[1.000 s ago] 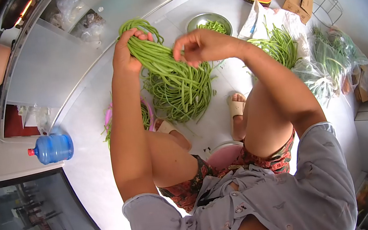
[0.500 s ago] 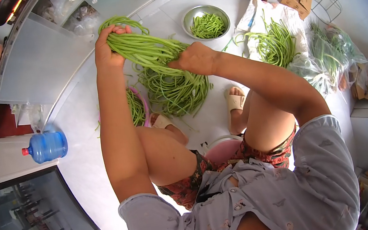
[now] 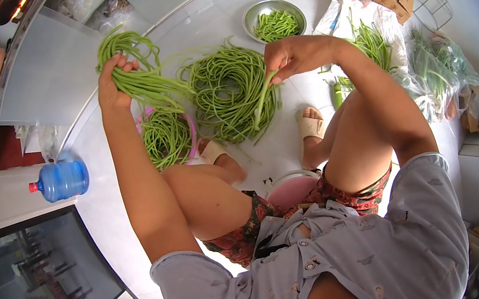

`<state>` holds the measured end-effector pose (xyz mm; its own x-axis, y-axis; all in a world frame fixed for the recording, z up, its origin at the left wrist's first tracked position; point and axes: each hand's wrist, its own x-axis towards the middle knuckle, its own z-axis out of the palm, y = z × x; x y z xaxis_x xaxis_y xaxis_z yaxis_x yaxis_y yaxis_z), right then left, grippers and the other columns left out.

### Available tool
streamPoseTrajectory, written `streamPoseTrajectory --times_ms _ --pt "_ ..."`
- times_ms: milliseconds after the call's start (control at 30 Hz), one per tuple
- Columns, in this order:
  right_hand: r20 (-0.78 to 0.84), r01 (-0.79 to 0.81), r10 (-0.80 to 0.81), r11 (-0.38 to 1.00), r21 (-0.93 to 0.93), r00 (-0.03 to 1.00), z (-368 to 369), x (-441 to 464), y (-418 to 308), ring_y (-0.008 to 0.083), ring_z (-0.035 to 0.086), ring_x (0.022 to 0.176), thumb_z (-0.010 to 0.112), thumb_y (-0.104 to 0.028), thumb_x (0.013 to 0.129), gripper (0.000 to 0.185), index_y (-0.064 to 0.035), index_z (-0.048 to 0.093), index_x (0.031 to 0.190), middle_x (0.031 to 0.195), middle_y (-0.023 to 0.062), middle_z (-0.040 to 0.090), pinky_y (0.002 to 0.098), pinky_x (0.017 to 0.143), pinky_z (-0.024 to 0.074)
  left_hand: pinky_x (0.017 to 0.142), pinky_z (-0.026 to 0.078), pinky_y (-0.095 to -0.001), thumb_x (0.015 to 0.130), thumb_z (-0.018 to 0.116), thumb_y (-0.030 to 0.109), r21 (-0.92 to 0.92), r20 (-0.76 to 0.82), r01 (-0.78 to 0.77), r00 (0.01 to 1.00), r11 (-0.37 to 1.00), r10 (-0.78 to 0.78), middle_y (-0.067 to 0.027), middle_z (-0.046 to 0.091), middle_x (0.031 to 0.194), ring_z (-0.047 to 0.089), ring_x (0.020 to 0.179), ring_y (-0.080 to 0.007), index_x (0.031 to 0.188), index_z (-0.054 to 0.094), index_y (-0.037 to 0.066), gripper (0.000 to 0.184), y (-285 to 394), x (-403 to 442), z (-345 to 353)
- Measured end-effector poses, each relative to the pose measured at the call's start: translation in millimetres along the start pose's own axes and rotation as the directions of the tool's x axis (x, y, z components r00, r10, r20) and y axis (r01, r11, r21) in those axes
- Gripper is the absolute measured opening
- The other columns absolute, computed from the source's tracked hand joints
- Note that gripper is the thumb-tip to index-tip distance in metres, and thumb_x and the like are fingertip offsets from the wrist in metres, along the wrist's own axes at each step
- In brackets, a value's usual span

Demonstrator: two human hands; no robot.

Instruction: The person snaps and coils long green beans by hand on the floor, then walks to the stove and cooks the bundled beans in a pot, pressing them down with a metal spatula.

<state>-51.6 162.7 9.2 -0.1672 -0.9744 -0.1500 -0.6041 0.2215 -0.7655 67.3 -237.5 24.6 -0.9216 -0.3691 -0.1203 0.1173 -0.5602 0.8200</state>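
Left fingers (image 3: 127, 65) clench one bean bundle (image 3: 148, 84); right fingers (image 3: 275, 57) pinch beans (image 3: 262, 104) by one coil (image 3: 210, 104).

Bunch of long green beans (image 3: 150, 83) clasped in left grip (image 3: 114, 82), looped at top, loose ends fanned toward coiled, tangled bean pile (image 3: 228, 109) on floor (image 3: 276, 151). Pale bean strand (image 3: 265, 98) pinched in right grip (image 3: 301, 55), slanting down across pile's edge.

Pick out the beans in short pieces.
The beans in the metal bowl; those in the left hand, floor pile, pink container and on the sack are long.
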Motion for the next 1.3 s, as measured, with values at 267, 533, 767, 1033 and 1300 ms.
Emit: streamPoseTrajectory --times_ms 267,533,767,1033,1300 --pt "-0.381 0.069 0.192 0.816 0.575 0.904 -21 9 -10 0.0107 0.064 0.081 0.066 -0.025 0.093 0.029 -0.0028 0.068 0.112 0.106 0.0050 0.069 0.0253 0.074 0.0544 0.083 0.051 -0.0331 0.089 0.060 0.008 0.094 0.196 0.064 0.977 0.994 -0.081 -0.0029 0.055 0.078 0.057 0.070 -0.0155 0.105 0.055 0.003 0.018 11 -26 -17" --pt "-0.457 0.335 0.290 0.384 0.860 0.841 -3 58 -42 0.0144 0.067 0.082 0.068 -0.020 0.091 0.024 0.0004 0.067 0.103 0.097 0.0069 0.067 0.0268 0.082 0.0590 0.110 0.038 -0.0492 0.090 0.058 0.010 0.322 0.395 0.198 0.860 0.926 -0.322 -0.0192 0.060 0.125 0.058 0.115 -0.0411 0.119 0.054 0.000 0.032 -34 -41 65" --pt "-0.530 0.475 0.354 0.235 0.848 0.770 -19 62 -18 0.0182 0.068 0.081 0.071 -0.028 0.088 0.031 0.0024 0.066 0.097 0.085 0.0066 0.064 0.0260 0.079 0.0595 0.098 0.048 -0.0405 0.090 0.058 0.013 0.381 0.481 0.271 0.758 0.884 -0.440 -0.0078 0.059 0.091 0.063 0.087 -0.0239 0.120 0.050 0.000 0.034 -64 -42 109" --pt "-0.492 0.000 0.512 0.692 0.722 0.704 -42 10 23 0.0113 0.063 0.074 0.049 -0.039 0.099 0.039 -0.0039 0.065 0.093 0.082 0.0021 0.060 0.0242 0.070 0.0538 0.085 0.052 -0.0342 0.090 0.058 0.016 0.332 0.516 0.282 0.745 0.900 -0.424 -0.0015 0.049 0.076 0.053 0.064 -0.0120 0.118 0.049 0.000 0.034 -57 -39 118" --pt "-0.354 -0.408 0.426 0.904 0.128 0.833 -29 13 91 0.0175 0.063 0.089 0.056 -0.017 0.088 0.035 -0.0050 0.064 0.120 0.107 0.0053 0.067 0.0306 0.081 0.0500 0.080 0.052 -0.0368 0.089 0.057 0.015 0.246 0.591 0.249 0.728 0.937 -0.348 -0.0041 0.050 0.074 0.052 0.059 -0.0142 0.118 0.050 -0.002 0.035 -45 -48 128"
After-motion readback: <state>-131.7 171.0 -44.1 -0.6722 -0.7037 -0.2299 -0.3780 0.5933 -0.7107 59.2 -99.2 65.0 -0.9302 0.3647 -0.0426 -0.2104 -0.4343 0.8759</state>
